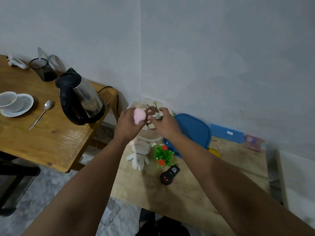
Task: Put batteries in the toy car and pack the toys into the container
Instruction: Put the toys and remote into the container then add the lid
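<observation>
Both hands are over a clear plastic container (150, 138) at the table's far left corner. My left hand (129, 125) holds a pink fluffy toy (139, 115) above it. My right hand (166, 124) pinches a small brown and white toy (154, 113) next to the pink one. A white plush bunny (139, 155) lies on the table just in front of the container. Beside it are a green plastic plant with red flowers (162, 155) and a black remote control (169, 175). The toy car is hidden from view.
A blue lid (192, 130) lies right of the container, with a blue box (227, 133) and a purple packet (253, 142) along the wall. A yellow object (214, 151) peeks out past my right arm. The left table holds a kettle (80, 97), cup and saucer (15, 103), spoon (41, 113).
</observation>
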`<state>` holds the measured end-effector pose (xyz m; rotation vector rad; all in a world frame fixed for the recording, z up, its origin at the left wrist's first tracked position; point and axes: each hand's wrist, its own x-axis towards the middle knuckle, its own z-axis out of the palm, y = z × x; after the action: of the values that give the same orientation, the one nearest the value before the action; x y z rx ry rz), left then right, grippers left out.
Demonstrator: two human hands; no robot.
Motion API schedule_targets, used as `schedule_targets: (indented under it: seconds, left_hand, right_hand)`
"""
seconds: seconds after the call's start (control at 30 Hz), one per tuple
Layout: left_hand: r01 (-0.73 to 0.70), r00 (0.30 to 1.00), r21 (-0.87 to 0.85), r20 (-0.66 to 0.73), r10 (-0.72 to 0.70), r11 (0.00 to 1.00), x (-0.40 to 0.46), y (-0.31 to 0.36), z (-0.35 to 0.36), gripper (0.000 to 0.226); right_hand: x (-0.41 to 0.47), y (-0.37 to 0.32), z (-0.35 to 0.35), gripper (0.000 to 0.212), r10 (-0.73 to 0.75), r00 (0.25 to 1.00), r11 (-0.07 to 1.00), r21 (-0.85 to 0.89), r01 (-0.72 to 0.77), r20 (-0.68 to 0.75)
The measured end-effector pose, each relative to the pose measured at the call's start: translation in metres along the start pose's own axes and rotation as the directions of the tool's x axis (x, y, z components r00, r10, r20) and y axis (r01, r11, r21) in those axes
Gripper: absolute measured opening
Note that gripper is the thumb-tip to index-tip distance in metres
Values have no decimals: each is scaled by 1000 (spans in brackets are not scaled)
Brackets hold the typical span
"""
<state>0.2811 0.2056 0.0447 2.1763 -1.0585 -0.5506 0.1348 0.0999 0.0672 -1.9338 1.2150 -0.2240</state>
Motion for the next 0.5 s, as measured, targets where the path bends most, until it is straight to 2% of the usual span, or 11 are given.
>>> schedule_targets:
  seconds: [0.1,0.2,0.23,0.3,0.4,0.43,0.5]
  left_hand:
    - [97,995,19,16,-98,995,18,13,5,80]
    - [108,989,183,-124,-86,977,19,4,2,70]
    - [113,983,228,-166,-76,967,18,-1,1,60]
    - [185,974,232,-170,-147,955,20,-12,1,48]
    - [305,950,48,-90,-300,951,26,-33,4,46]
    - [318,945,-18,-74,-319,948,26,-40,6,42]
    - [347,932,-106,-77,-356,932,24,-47,7,38]
  right_hand:
    - [12,-5,-5,64,7,1000,991,-137,-7,3]
    - [-2,-5,0,39,-236,971,948,-232,219,-48]
    - [-10,-5,5,32,-338,941,915,-235,329,4]
    - [-27,-6,21,27,-463,856,811,-278,514,232]
    - [-46,-1,58,41,-389,729,616,-429,660,563]
    - [-49,3,71,47,-331,713,539,-496,681,619]
    - [-54,11,92,46,-226,731,425,-610,668,644]
